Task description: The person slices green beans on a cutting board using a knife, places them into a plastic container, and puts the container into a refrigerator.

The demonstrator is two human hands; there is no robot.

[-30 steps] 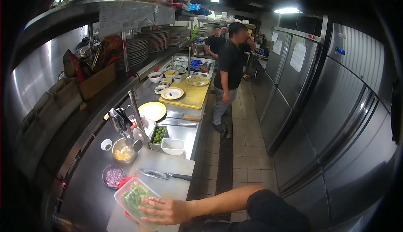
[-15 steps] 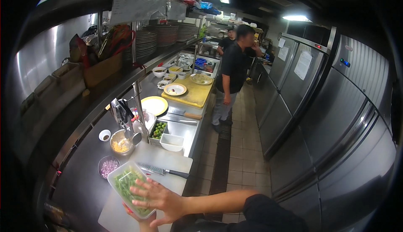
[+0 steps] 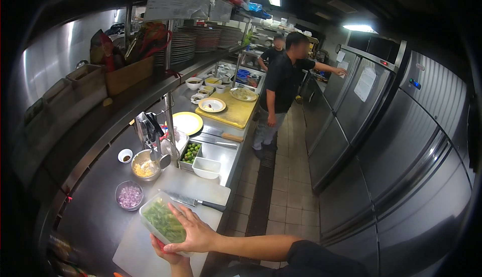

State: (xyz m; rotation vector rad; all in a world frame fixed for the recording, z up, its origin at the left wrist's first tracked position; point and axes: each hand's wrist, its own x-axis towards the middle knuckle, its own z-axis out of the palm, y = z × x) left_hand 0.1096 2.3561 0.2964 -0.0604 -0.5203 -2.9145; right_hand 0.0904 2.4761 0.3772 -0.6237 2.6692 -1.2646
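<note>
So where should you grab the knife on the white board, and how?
Probably by its black handle, coming from the right. The knife lies with the handle pointing right, near the edge of the board, while its sharp-looking blade points left, away from that side.

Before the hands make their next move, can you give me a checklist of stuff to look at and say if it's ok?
1. Box held: ok, the left hand is under it and the right hand is against its side.
2. A hand free: not ok, both are at the box.
3. Lid on the box: cannot tell; green vegetables show, but the top is unclear.
4. Knife out of the hands: ok, it lies on the white board.
5. Onion bowl upright: ok.
6. Nearest co-worker away from the hands: ok, standing beyond the yellow board.
</note>
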